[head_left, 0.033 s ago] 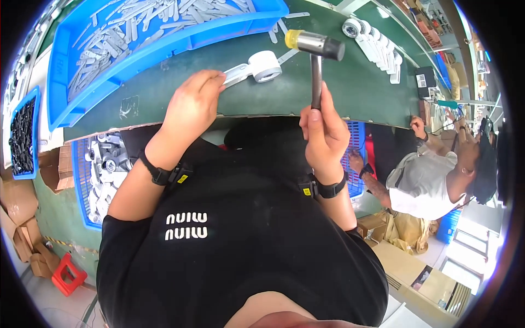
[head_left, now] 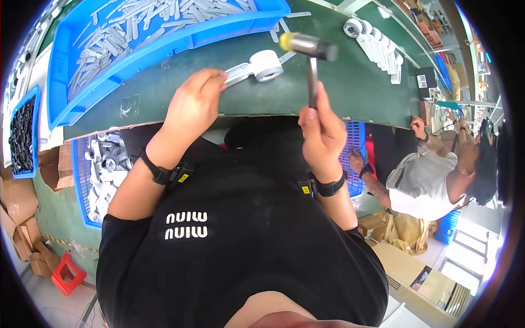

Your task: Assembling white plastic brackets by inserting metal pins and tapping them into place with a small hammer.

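My right hand [head_left: 324,131] is wrapped round the handle of a two-faced mallet [head_left: 312,48]. Its metal head has a yellow face on the left and a black one on the right, and is held up over the bench, slightly blurred. Over the green workbench [head_left: 164,90], my left hand [head_left: 196,101] pinches the end of a white plastic part's arm. That white plastic part [head_left: 264,65] has a round, ring-like head pointing away from my fingers, just left of the mallet. Part of its arm is hidden by my fingertips.
A large blue bin [head_left: 191,42] of grey flat strips stands at the back left. Similar white parts [head_left: 377,52] line up at the far right. A smaller blue tray [head_left: 24,134] holds black pieces. A blue crate [head_left: 82,180] of white parts sits below. A co-worker [head_left: 421,180] works at right.
The mallet and my right hand have shifted slightly left, with the head a little blurred. My left hand and the white part have barely moved.
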